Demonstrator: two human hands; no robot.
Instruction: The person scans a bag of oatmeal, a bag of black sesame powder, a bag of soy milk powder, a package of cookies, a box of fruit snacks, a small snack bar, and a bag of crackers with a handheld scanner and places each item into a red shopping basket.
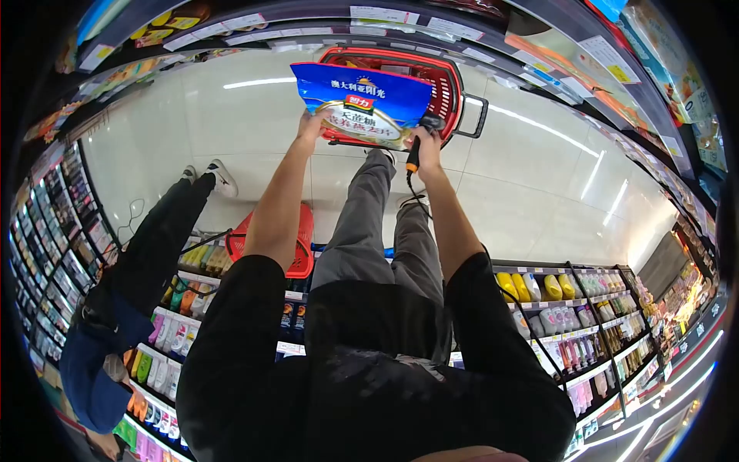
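A blue and white food bag is held up over a red shopping basket, with its printed front showing. My left hand grips the bag's lower left edge. At the lower right corner of the bag, my right hand is wrapped round a black and orange handheld device with a cable hanging from it, and its fingers also touch the bag. The bag hides much of the basket's inside.
Store shelves with price tags curve along the top. Behind me are shelves of bottles. A second red basket sits at my left side. Another person stands at the left. Pale floor tiles lie between the shelves.
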